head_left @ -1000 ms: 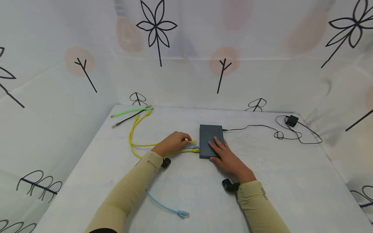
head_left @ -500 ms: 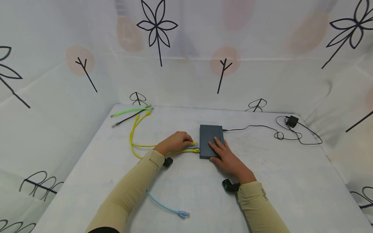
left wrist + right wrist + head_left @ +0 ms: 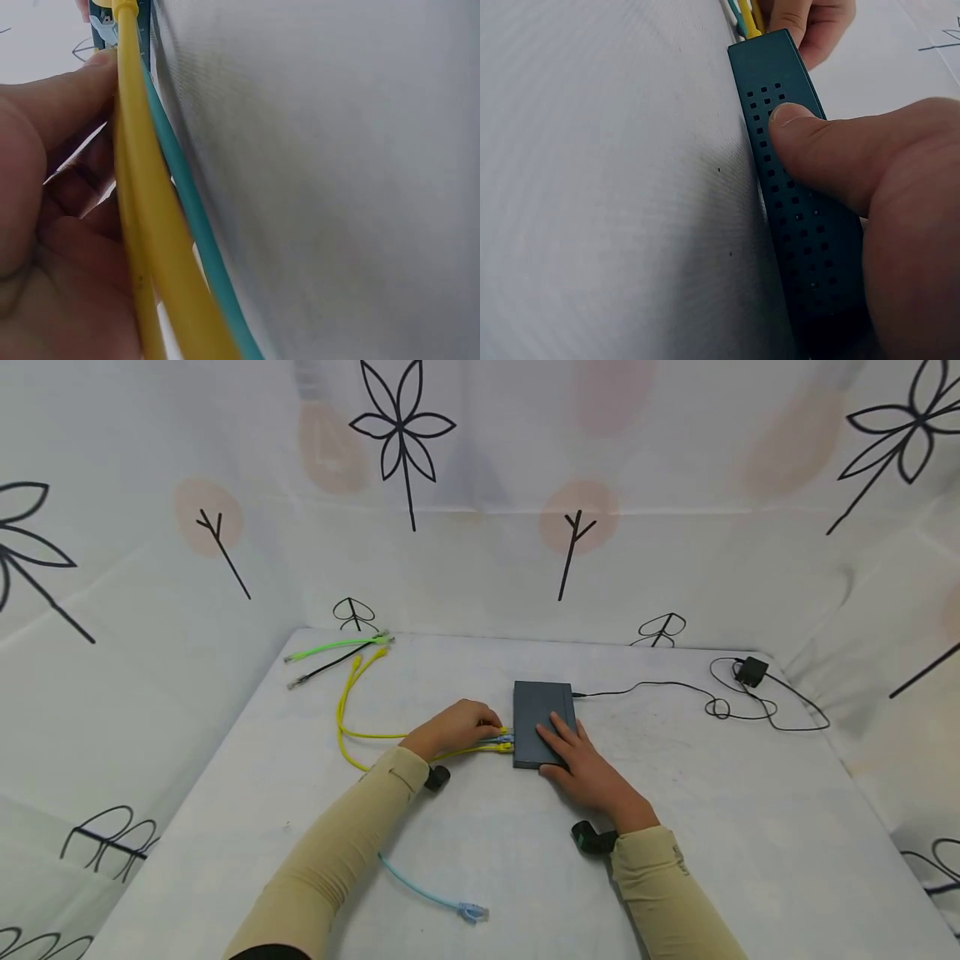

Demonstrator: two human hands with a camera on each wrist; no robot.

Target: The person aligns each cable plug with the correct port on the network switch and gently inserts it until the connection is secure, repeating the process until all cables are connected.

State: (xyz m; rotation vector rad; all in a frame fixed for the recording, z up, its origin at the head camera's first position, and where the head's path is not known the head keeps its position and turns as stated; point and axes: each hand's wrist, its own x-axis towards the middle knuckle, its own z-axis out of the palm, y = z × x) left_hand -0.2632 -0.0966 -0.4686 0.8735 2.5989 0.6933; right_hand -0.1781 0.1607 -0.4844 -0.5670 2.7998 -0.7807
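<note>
A dark network switch [image 3: 542,702] lies flat on the white table. My right hand [image 3: 588,770] rests on it, fingers spread straight over the top; in the right wrist view the thumb [image 3: 821,146] presses the vented side [image 3: 780,202]. At the port side, my left hand [image 3: 453,728] pinches the plug of a yellow network cable [image 3: 371,735] between thumb and fingers. That plug is at the port edge, mostly covered, and I cannot tell how far in it sits. Beside it, a light blue plug [image 3: 501,739] and another yellow plug [image 3: 506,747] sit at the ports.
A green cable [image 3: 330,648] and a black cable [image 3: 322,672] lie at the back left. The blue cable's loose end [image 3: 471,912] lies near the front. A black power adapter [image 3: 751,672] stands at the back right, its thin cord [image 3: 645,685] running to the switch.
My left hand has shifted slightly right, bringing the pinched yellow plug up to the switch's port side. The right hand and the switch have stayed in place.
</note>
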